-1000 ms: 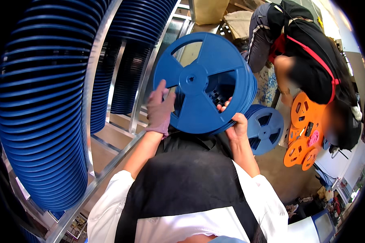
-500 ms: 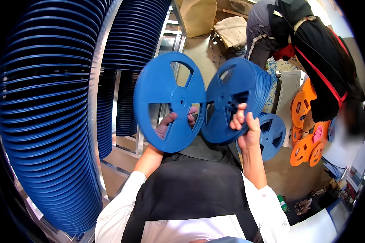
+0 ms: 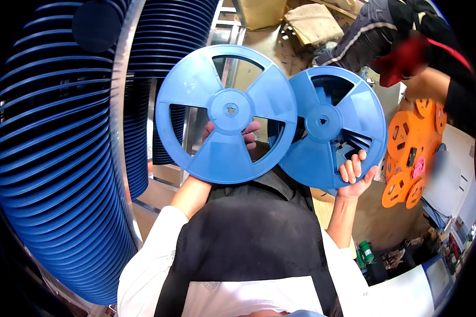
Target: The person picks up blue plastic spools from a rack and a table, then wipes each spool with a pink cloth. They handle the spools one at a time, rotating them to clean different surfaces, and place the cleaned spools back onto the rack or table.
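A flat blue plastic reel (image 3: 188, 84) with three wide cut-outs faces up in front of my chest. My left hand (image 3: 250, 136) supports it from behind, its thumb and fingertips showing through the lower openings while the palm is hidden. To the right, a stack of blue reels (image 3: 359, 103) is gripped by my right hand (image 3: 353, 174), whose fingers curl through a cut-out and over the lower right rim. The left reel's right edge overlaps the front of that stack. How many reels are stacked cannot be made out.
Long rows of blue reels (image 3: 63, 211) hang on a metal rack (image 3: 120, 105) along my left. At the upper right a co-worker (image 3: 373, 31) bends over, near orange reels (image 3: 402, 137). A folded tan cloth (image 3: 312, 24) lies at the back, and a green bottle (image 3: 366, 252) stands lower right.
Both hands have raised and tilted the reels, so their faces turn more toward me. My right hand has moved rightward with its stack. The co-worker has shifted and an arm now reaches toward the orange reels.
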{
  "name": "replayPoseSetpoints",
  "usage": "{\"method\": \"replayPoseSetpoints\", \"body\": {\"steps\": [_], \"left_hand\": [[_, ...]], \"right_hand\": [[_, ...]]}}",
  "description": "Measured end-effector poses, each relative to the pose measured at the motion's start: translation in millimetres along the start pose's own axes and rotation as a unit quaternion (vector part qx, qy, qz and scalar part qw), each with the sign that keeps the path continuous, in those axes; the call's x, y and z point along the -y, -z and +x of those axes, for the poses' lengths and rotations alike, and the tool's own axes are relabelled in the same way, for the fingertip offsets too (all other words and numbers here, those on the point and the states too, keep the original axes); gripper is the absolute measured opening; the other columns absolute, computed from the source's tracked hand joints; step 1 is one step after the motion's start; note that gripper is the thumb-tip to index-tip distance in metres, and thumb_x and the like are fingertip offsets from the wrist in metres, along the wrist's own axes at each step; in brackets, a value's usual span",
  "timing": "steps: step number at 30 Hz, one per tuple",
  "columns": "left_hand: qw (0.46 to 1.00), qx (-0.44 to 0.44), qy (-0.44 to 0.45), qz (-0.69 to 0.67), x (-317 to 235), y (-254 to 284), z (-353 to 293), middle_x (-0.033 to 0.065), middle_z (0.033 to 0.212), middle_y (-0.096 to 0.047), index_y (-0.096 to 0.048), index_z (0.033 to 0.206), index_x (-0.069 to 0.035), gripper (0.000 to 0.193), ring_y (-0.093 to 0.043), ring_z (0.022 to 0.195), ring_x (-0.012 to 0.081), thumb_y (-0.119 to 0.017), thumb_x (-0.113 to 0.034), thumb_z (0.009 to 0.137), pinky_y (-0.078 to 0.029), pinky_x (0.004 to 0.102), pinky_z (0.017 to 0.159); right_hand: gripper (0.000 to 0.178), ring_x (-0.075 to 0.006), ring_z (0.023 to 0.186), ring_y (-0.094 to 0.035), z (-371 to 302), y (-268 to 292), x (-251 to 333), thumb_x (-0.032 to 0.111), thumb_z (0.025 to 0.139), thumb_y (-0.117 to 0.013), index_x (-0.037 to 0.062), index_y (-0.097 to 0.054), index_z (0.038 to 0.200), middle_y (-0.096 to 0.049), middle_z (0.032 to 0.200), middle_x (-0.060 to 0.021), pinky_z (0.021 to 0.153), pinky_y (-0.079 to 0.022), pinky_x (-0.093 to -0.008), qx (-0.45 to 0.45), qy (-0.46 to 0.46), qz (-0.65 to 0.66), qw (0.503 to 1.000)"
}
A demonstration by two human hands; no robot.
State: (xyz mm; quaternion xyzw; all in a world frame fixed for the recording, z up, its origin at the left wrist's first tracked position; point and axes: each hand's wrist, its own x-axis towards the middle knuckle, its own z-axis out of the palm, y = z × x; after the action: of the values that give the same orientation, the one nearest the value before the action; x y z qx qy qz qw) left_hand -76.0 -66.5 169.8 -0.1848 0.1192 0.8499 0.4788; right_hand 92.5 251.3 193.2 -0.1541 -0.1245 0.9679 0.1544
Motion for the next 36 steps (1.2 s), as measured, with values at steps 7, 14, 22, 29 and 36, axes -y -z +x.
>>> {"method": "replayPoseSetpoints", "body": {"steps": [7,14,22,29,36], "left_hand": [[0.998,-0.065,-0.009,0.018,-8,-11,-8,0.0208,0.129,-0.049,-0.032,0.140,0.005,0.081,-0.054,0.106,0.0240,-0.065,-0.043,0.084,-0.045,0.0340,0.096],[0.912,-0.269,-0.010,0.310,12,-18,27,0.0155,0.123,-0.056,-0.038,0.138,0.003,0.064,-0.055,0.112,0.0196,-0.064,-0.029,0.088,-0.044,0.0295,0.095],[0.980,-0.047,0.168,0.100,52,-29,71,0.0096,0.080,-0.060,-0.048,0.103,-0.004,0.040,-0.059,0.062,0.0197,-0.058,-0.041,0.090,-0.051,0.0315,0.054],[0.986,-0.118,0.119,0.025,12,-27,18,0.0134,0.125,-0.057,-0.047,0.131,0.000,0.050,-0.051,0.121,0.0280,-0.060,-0.021,0.088,-0.039,0.0421,0.107],[0.991,0.027,0.067,-0.111,6,-12,-3,0.0159,0.130,-0.051,-0.039,0.137,0.001,0.071,-0.046,0.126,0.0356,-0.063,-0.040,0.084,-0.034,0.0462,0.110]], "right_hand": [[0.044,-0.0082,0.048,-0.038,2,7,3,0.045,0.088,-0.063,0.0063,-0.046,0.102,-0.037,0.061,0.0030,0.048,-0.034,-0.0246,0.015,0.000,0.001,1.000],[0.052,-0.0096,0.050,-0.040,10,-5,-7,0.053,0.086,-0.061,0.0047,-0.052,0.105,-0.040,0.063,0.0013,0.048,-0.034,-0.0257,-0.006,-0.001,-0.059,0.998],[0.059,-0.0177,0.076,-0.062,12,-75,-104,0.039,0.081,-0.074,-0.0025,-0.049,0.115,-0.062,0.089,-0.0093,0.072,-0.050,-0.0296,0.013,-0.160,-0.324,0.933],[0.041,-0.0257,0.091,-0.066,17,-82,-67,0.014,0.084,-0.069,-0.0034,-0.051,0.116,-0.064,0.102,-0.0179,0.082,-0.055,-0.0369,-0.138,-0.115,-0.412,0.893],[0.041,-0.0233,0.080,-0.068,17,-59,-26,0.024,0.091,-0.060,-0.0078,-0.053,0.115,-0.066,0.097,-0.0179,0.073,-0.058,-0.0347,-0.225,-0.007,-0.409,0.884]]}}
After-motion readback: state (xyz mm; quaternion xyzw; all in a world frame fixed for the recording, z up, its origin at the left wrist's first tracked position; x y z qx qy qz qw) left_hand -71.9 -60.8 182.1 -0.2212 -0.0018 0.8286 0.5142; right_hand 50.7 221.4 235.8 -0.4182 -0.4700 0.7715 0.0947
